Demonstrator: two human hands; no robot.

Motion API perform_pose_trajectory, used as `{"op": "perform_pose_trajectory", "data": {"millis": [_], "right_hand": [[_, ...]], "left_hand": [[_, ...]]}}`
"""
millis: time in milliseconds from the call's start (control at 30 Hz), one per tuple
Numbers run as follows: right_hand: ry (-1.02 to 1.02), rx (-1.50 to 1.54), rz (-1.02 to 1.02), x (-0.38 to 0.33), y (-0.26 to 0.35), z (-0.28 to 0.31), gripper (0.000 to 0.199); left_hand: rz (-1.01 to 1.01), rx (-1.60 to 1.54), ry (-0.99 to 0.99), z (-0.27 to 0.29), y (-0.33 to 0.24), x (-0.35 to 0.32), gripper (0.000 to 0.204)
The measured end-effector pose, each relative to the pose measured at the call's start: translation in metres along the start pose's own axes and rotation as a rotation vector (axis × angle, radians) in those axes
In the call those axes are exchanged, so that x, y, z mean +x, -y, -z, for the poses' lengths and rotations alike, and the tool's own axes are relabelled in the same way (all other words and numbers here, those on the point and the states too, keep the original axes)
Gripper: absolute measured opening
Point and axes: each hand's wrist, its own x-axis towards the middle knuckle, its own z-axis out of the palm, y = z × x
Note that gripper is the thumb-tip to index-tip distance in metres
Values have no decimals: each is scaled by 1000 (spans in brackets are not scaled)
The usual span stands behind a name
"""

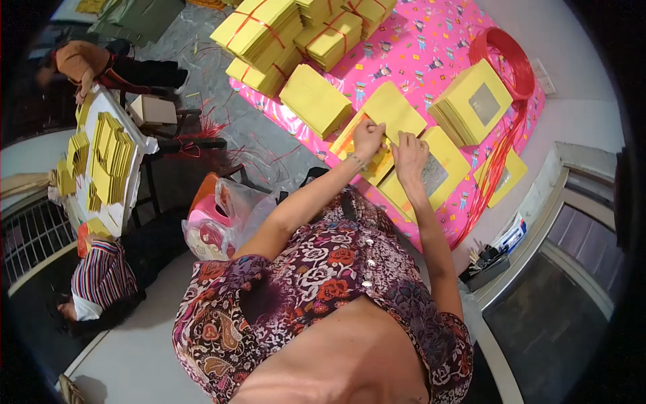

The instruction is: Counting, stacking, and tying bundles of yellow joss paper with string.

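Observation:
Both my hands are over a stack of yellow paper envelopes near the front edge of the pink-covered table. My left hand has its fingers curled closed at the near left side of the top envelope. Just to its right, my right hand pinches the near edge of that envelope, with the fingertips close to the left thumb. Orange-printed paper shows beneath the left hand. Under my right wrist lies a yellow envelope with a clear window. What exactly lies between the fingertips is partly hidden.
Red-tied envelope bundles pile up at the far left, a loose stack beside them. At right are a windowed stack and a red strap coil. Two people sit by a white table at left.

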Motion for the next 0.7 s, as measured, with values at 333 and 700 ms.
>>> {"op": "perform_pose_trajectory", "data": {"millis": [333, 700], "right_hand": [[-429, 427, -21, 57, 28, 72, 44], [95, 609, 130, 165, 89, 11, 39]], "left_hand": [[-587, 31, 52, 67, -55, -32, 12], [-352, -134, -65, 174, -59, 32, 17]]}}
